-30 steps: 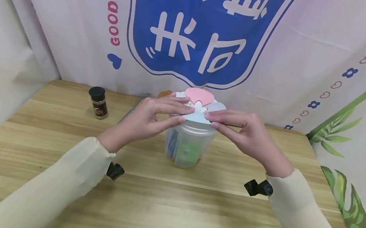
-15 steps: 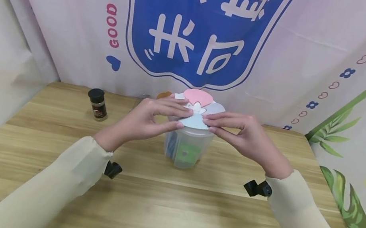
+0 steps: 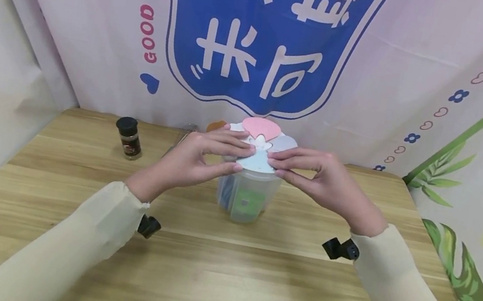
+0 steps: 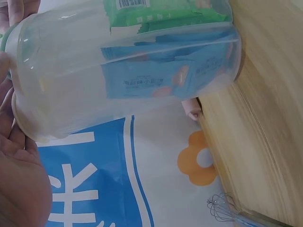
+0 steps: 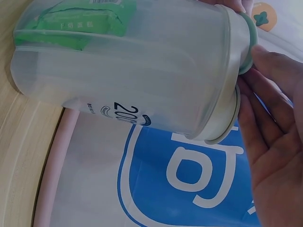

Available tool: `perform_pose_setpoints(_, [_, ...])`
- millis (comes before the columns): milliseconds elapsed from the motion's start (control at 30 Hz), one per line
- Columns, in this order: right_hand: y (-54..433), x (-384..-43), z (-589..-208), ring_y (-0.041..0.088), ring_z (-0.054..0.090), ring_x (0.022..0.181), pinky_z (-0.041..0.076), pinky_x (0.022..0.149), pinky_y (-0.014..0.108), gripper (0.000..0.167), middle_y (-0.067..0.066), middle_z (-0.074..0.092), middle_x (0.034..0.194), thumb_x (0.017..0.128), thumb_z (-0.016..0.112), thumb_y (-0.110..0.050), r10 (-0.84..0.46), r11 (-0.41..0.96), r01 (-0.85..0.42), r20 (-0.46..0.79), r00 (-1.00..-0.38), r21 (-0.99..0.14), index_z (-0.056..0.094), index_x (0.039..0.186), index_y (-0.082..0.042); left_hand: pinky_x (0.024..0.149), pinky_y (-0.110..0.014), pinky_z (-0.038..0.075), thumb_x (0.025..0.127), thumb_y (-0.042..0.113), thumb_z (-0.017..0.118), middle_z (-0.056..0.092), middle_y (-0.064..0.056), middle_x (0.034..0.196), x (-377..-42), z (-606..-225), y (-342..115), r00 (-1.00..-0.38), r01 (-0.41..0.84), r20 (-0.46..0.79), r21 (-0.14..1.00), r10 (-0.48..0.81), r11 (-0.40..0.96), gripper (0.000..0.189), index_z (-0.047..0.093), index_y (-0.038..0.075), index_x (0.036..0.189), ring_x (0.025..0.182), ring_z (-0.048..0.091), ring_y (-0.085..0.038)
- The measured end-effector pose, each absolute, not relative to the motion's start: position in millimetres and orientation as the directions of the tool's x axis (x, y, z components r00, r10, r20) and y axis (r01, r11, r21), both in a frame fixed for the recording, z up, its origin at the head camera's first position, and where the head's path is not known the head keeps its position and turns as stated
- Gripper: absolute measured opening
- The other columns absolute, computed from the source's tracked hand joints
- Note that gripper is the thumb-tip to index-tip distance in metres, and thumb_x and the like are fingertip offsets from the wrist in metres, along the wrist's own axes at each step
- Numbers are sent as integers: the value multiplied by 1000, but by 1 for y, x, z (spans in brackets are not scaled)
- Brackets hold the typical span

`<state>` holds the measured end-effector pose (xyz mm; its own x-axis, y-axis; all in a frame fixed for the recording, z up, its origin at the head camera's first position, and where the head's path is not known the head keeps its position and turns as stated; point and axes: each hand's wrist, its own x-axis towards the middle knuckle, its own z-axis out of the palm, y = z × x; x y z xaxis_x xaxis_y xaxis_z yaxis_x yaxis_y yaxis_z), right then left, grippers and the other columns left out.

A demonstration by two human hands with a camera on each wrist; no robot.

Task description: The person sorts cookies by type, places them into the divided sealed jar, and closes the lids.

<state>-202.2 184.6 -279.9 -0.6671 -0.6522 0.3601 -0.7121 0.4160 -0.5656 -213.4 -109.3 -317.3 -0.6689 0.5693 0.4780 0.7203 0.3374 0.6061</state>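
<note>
A clear plastic storage jar with a lid of coloured petal flaps stands upright on the table. Its front flap is pale blue and lies level; a pink flap faces the back. My left hand rests its fingertips on the left side of the pale blue flap, thumb by the front rim. On the right side, my right hand touches the same flap with fingers extended and thumb at its edge. Through the jar wall show green packets and blue packets.
Left of the jar stands a seasoning bottle with a black cap. A wire whisk lies behind my left hand. The wooden table ends at a printed curtain close behind the jar.
The pale blue flap, tilted up a second ago, has come down level on the lid under the fingertips of both hands. Since half a second ago little differs.
</note>
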Motion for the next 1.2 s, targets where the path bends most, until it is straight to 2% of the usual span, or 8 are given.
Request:
perform_pose_setpoints(567, [183,-199,-283,26,73,121,58,106,41,29,8,79,124,88,79,4,-663,415,-757,401,-632,-505,81,114,-8,131,-54,31,96,20,78,73,0,137,-211,-315,-110,-688,704,447,601,572,377,39,73,18,134,149,52,-21])
perform_pose_setpoints(867, [183,-197,-285,26,73,121,57,108,42,29,9,79,123,88,79,4,-654,403,-768,431,-622,-498,81,115,-7,131,-53,30,95,17,78,74,-1,135,-209,-316,-108,-675,718,475,598,564,356,38,74,16,133,148,53,-22])
perform_pose_setpoints(1067, [184,-196,-286,25,72,122,57,109,43,29,8,78,124,90,78,1,-641,406,-773,451,-621,-488,80,118,-8,133,-48,29,96,19,77,73,-1,137,-208,-314,-106,-653,746,501,556,568,367,36,74,14,132,147,54,-22])
perform_pose_setpoints(1200, [183,-195,-289,25,71,124,56,109,42,29,8,78,126,93,77,-1,-636,409,-769,451,-626,-491,79,120,-9,131,-51,32,98,22,73,72,-2,139,-206,-317,-106,-652,752,516,530,555,392,34,74,16,132,146,55,-22])
